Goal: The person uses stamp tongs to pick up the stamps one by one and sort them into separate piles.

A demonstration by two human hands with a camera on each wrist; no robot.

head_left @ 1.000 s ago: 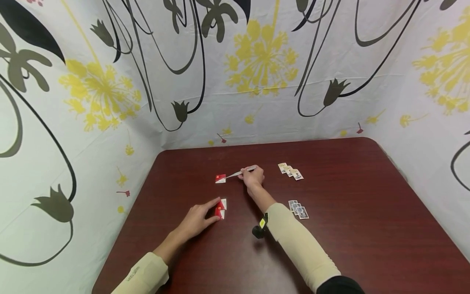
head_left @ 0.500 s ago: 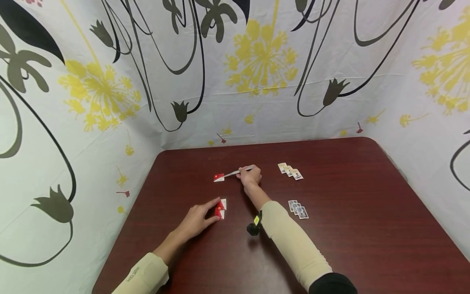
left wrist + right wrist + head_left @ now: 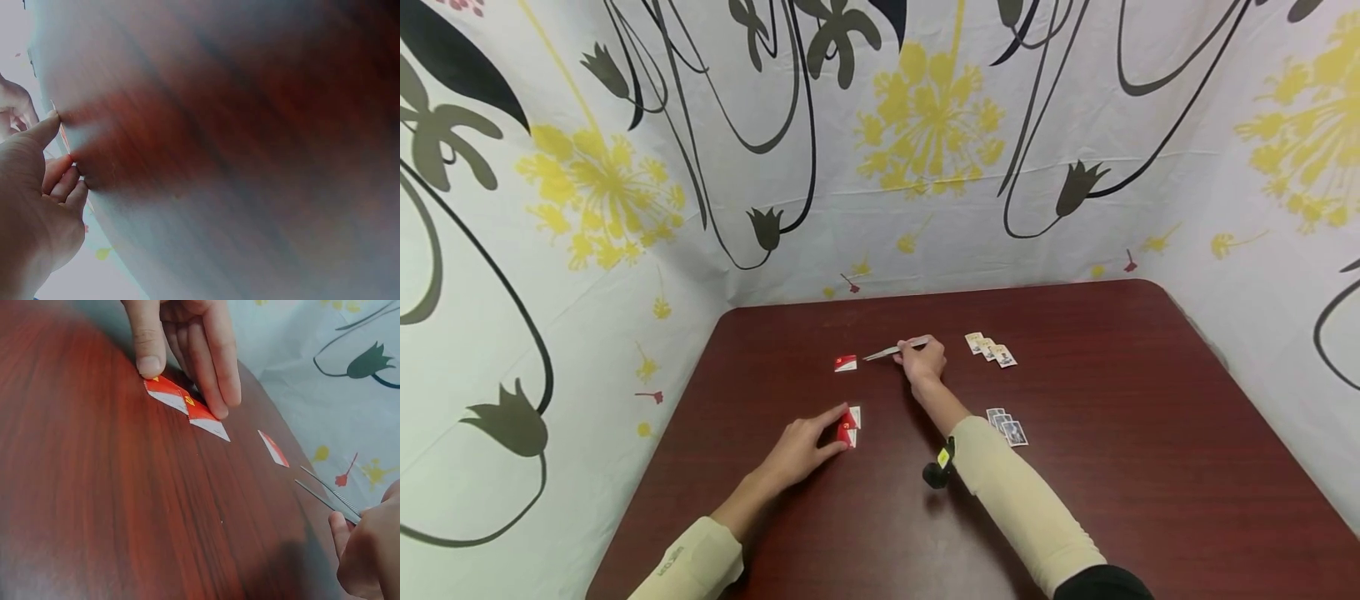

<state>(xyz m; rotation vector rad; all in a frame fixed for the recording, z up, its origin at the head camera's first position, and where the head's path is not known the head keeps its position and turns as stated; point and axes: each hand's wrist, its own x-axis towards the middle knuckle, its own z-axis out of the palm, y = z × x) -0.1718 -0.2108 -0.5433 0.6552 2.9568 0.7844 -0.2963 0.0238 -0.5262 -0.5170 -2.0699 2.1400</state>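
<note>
Two overlapping red-and-white postage stamps (image 3: 853, 419) lie on the table under my left hand (image 3: 797, 450). Its thumb presses one stamp and its fingertips rest on the other, as the right wrist view shows. My right hand (image 3: 925, 360) holds metal tweezers (image 3: 887, 352) by their back end. Farther back lies a single red-and-white stamp (image 3: 846, 363), just left of the tweezers' tips. In the right wrist view those tips stand apart with nothing between them, close to that lone stamp (image 3: 274, 449). The left wrist view shows the pressed stamps almost edge-on.
Right of my right hand, a fanned row of cream stamps (image 3: 991, 350) lies toward the back. Nearer is a fanned row of grey stamps (image 3: 1008, 427), beside the right sleeve. The dark red table (image 3: 1150, 467) meets a flower-patterned cloth (image 3: 940, 242) behind and at the sides.
The tweezers' tips were at the lone stamp, which shifted slightly left. Now my right hand has drawn them back to the right, leaving a gap. My left hand stays in place.
</note>
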